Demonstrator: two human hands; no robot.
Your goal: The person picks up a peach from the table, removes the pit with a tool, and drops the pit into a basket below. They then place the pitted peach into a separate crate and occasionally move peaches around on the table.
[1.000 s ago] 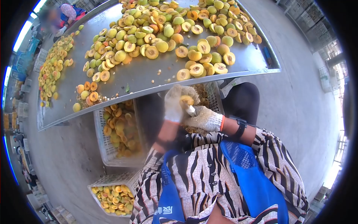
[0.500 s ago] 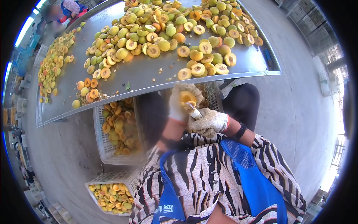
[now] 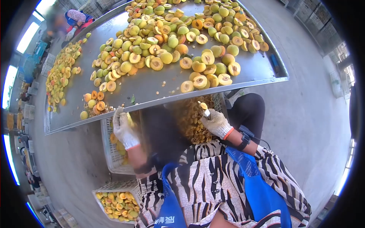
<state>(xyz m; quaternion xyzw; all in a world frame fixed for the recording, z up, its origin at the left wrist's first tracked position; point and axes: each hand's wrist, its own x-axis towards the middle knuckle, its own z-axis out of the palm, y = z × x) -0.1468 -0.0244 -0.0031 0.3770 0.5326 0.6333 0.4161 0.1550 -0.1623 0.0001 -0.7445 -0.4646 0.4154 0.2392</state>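
Fruit piece (image 3: 203,106) on tool (image 3: 207,113) gripped by right hand (image 3: 216,124), needs clearing; left hand (image 3: 124,130) at left crate (image 3: 107,143), grip unclear.

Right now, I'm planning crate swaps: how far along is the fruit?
Looks done: cut pieces in the lower crate, more in the crate nearer the table.
In hand: the right hand holds a tool with fruit at its tip; the left hand is by the table edge, its hold unclear.
Left: a big spread of fruit on the table, several halves seemingly with stones in.
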